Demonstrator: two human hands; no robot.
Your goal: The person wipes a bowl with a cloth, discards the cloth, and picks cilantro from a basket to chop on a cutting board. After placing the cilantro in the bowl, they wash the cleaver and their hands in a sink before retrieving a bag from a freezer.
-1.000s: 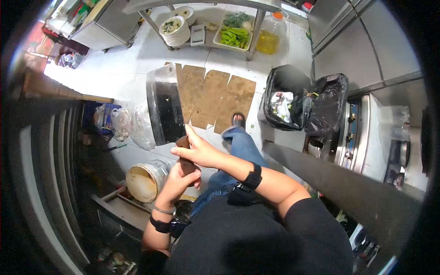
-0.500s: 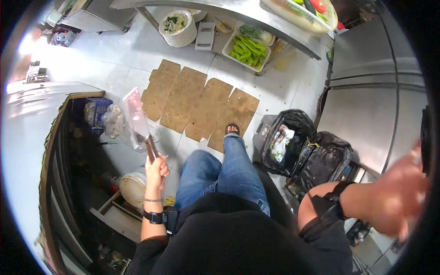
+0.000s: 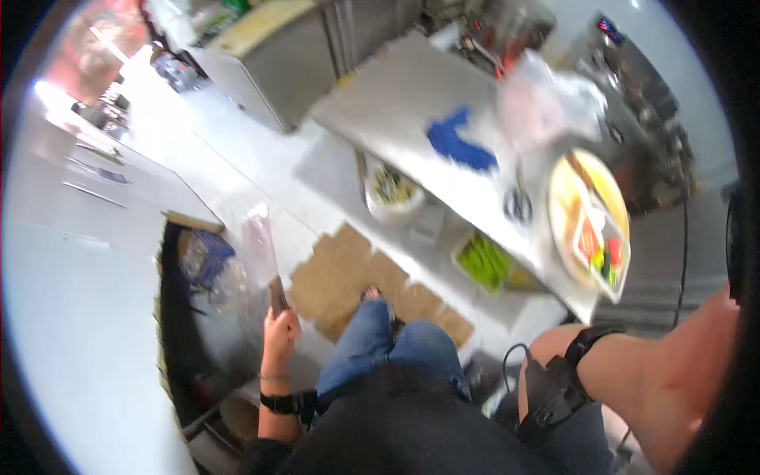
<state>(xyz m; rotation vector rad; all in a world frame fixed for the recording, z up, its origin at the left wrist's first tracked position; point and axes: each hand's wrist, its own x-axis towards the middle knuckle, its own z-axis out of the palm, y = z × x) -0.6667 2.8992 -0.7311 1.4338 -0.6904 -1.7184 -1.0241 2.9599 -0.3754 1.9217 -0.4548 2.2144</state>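
Observation:
My left hand (image 3: 281, 334) is closed around the brown handle of a cleaver (image 3: 259, 247). Its broad blade points up and away from me, with pinkish, wet-looking patches on it. The blade is above the floor, beside the cardboard and the plastic bags on the left. At the right edge of the view is my right hand (image 3: 698, 360), raised near the steel appliance; its fingers are cut off or blurred, so what it touches cannot be made out.
A steel table (image 3: 396, 95) carries a blue cloth (image 3: 459, 144), scissors (image 3: 518, 202), a white plastic bag (image 3: 546, 103) and a round board (image 3: 564, 202) with a vegetable tray (image 3: 611, 257). Green peppers (image 3: 484, 263) sit underneath. Flattened cardboard (image 3: 348, 257) covers the floor ahead.
My view has swung up and right, bringing the steel table into sight; the black bin bags have left view. The cleaver stays in my left hand. My right hand remains at the right edge.

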